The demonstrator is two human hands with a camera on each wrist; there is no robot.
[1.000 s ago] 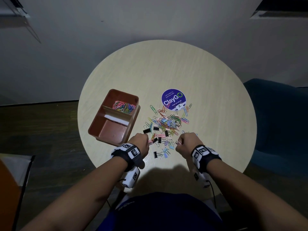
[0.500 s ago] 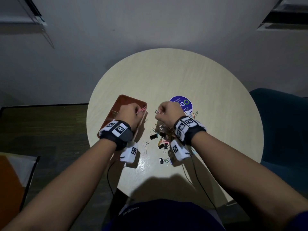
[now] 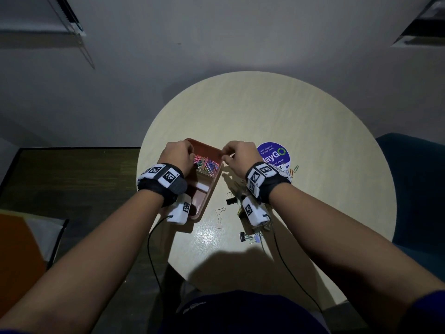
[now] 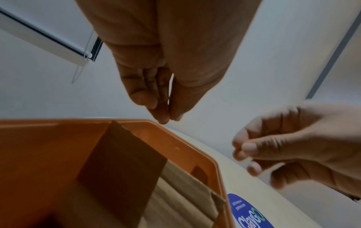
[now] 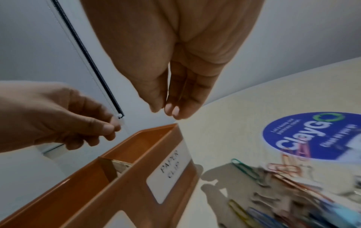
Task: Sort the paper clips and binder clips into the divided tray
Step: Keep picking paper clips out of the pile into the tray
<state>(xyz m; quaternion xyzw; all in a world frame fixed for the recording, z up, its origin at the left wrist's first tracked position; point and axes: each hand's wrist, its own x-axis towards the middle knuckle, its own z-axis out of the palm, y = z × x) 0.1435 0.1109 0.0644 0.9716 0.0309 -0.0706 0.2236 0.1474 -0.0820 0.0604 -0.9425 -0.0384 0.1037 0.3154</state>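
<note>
The brown divided tray (image 3: 215,183) lies on the round table, with a cardboard divider (image 4: 125,162) across it. Coloured paper clips (image 3: 207,164) fill its far compartment, whose side label (image 5: 170,168) reads PAPER CLIP. My left hand (image 3: 192,155) hovers over that compartment's left side, fingertips pinched, a pink clip at them. My right hand (image 3: 225,156) hangs over the tray's right rim and pinches something small and pale, blurred in the left wrist view. Loose clips (image 5: 283,177) lie right of the tray, partly hidden under my right wrist.
A black binder clip (image 3: 231,201) and another (image 3: 244,237) lie near the table's front, with silver clips (image 3: 220,210) beside the tray. A blue round sticker (image 3: 274,155) is behind the pile. A blue chair (image 3: 414,189) stands at the right.
Both hands rose from the loose pile and moved forward and left. They now hang over the tray's far compartment. The head view has shifted, so the table sits lower in frame.
</note>
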